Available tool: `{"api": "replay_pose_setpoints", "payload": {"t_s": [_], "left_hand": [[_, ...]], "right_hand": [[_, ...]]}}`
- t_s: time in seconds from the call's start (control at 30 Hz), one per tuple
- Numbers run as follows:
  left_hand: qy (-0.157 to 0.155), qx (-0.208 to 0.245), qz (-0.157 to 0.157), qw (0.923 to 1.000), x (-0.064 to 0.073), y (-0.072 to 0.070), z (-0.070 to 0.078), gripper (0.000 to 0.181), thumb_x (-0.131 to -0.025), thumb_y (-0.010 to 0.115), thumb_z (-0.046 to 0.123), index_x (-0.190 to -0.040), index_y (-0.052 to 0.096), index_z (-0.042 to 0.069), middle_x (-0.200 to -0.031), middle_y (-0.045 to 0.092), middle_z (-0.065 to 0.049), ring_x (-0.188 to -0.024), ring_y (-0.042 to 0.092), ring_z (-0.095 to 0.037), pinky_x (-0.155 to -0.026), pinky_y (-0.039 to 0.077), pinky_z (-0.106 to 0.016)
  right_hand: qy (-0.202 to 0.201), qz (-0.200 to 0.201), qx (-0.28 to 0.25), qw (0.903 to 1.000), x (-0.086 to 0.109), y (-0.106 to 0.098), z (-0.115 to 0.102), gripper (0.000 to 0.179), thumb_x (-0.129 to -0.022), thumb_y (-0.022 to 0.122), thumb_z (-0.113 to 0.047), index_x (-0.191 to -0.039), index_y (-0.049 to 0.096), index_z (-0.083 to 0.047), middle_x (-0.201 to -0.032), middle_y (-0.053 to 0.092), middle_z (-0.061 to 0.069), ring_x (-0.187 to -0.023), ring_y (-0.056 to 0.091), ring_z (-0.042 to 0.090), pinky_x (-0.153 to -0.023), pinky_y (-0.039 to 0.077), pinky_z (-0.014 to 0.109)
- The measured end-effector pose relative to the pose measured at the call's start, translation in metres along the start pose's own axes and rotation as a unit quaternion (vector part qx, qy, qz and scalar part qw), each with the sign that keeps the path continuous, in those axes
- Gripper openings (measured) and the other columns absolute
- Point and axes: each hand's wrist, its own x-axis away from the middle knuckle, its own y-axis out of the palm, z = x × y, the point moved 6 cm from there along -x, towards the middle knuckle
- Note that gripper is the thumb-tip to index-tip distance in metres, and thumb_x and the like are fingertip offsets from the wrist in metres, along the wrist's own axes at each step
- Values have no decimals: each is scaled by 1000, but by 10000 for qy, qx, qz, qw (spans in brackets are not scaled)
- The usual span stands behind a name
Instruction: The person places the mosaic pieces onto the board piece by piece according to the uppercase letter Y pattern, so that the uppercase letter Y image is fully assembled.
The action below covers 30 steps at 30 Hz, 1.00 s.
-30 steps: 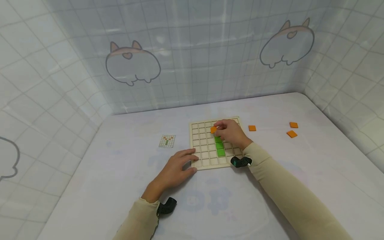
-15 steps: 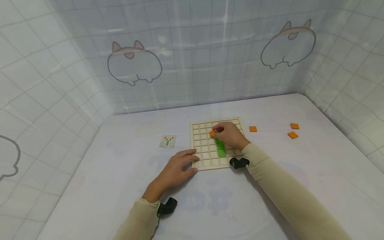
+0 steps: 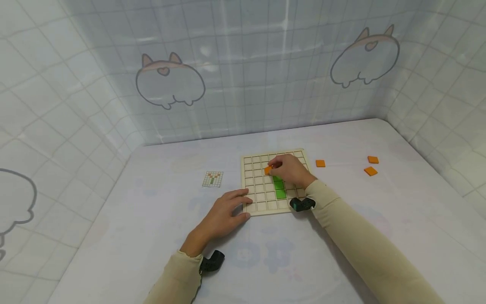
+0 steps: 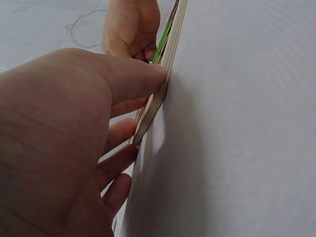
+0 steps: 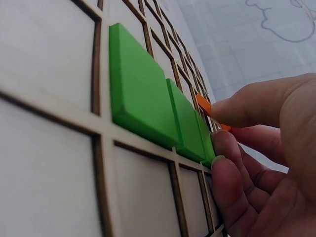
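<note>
A pale wooden grid board (image 3: 260, 197) lies on the table, with a column of green square tiles (image 3: 279, 189) set in its cells. My right hand (image 3: 290, 170) is over the board's upper part and pinches an orange square tile (image 3: 268, 170), just up and left of the green column. From the right wrist, part of that orange tile (image 5: 203, 103) shows beyond the green tiles (image 5: 143, 89), partly hidden by the fingers. My left hand (image 3: 224, 213) rests at the board's lower left edge, fingers extended over the rim. In the left wrist view its thumb (image 4: 143, 76) touches the board's side.
A small pattern card (image 3: 212, 179) with a coloured grid lies left of the board. One loose orange tile (image 3: 320, 163) is just right of the board, and two more, a nearer tile (image 3: 370, 171) and a farther tile (image 3: 373, 159), lie farther right. A curtain-like wall (image 3: 243, 84) rises behind the table.
My right hand has moved slightly down and toward me with the orange tile, bringing it lower onto the grid beside the green column. The left hand stays at the board's edge.
</note>
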Motion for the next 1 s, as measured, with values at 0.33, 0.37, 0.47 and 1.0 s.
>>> {"api": "replay_pose_setpoints", "payload": {"t_s": [0.33, 0.37, 0.47, 1.0], "left_hand": [[-48, 36, -47, 10000, 0, -2, 0, 35, -93, 72, 23, -126, 67, 14, -151, 47, -6, -141, 40, -26, -111, 34, -51], [-46, 40, -51, 10000, 0, -2, 0, 35, -93, 72, 23, -126, 67, 14, -151, 48, -6, -141, 40, -26, -111, 34, -51], [-63, 49, -58, 10000, 0, -3, 1, 34, -93, 72, 23, -126, 68, 14, -151, 48, -6, -141, 40, -26, -111, 34, -51], [-47, 0, -7, 10000, 2, -3, 1, 34, -92, 73, 22, -125, 68, 15, -151, 47, -5, -141, 40, -26, -111, 35, -51]], "right_hand": [[-50, -113, 78, 9999, -1, 2, -4, 29, -93, 67, -18, -120, 72, -8, -112, 68, 7, -102, 61, 23, -90, 50, 40], [-43, -116, 81, 9999, 0, 2, -5, 29, -93, 67, -18, -120, 72, -8, -112, 68, 7, -102, 61, 23, -90, 50, 40], [-20, -102, 98, 9999, 0, 3, -5, 28, -93, 67, -17, -120, 72, -8, -111, 68, 7, -101, 61, 23, -90, 50, 40], [-33, -19, 152, 9999, 2, 4, -6, 29, -91, 68, -17, -119, 71, -8, -108, 68, 6, -97, 61, 22, -87, 50, 39]]}}
